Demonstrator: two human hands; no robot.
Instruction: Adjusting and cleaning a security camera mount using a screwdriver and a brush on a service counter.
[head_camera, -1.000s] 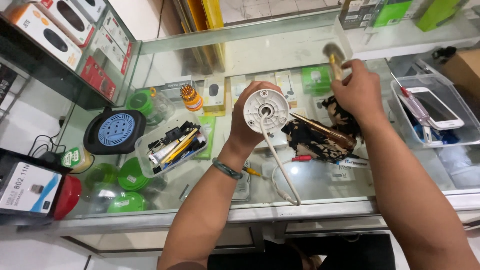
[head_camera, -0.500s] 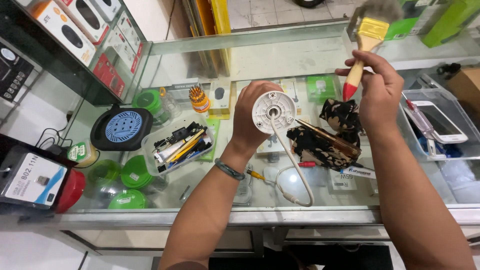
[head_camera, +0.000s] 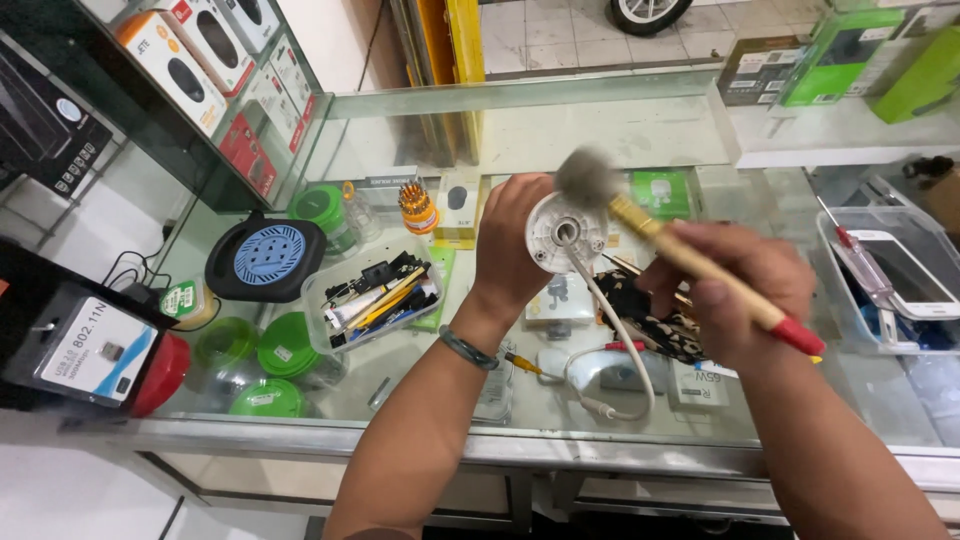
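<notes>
My right hand (head_camera: 735, 290), closed on the brush (head_camera: 690, 262), has brought its bristles down onto the round white device (head_camera: 565, 232) my left hand (head_camera: 510, 245) grips above the counter (head_camera: 600, 130), so dusting has begun.

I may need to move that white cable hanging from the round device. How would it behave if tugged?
The white cable droops in a loose loop, so it is probably floppy. Its free plug end rests on the glass counter and would likely drag. Pulling might jerk the round white device in the left hand.
</notes>
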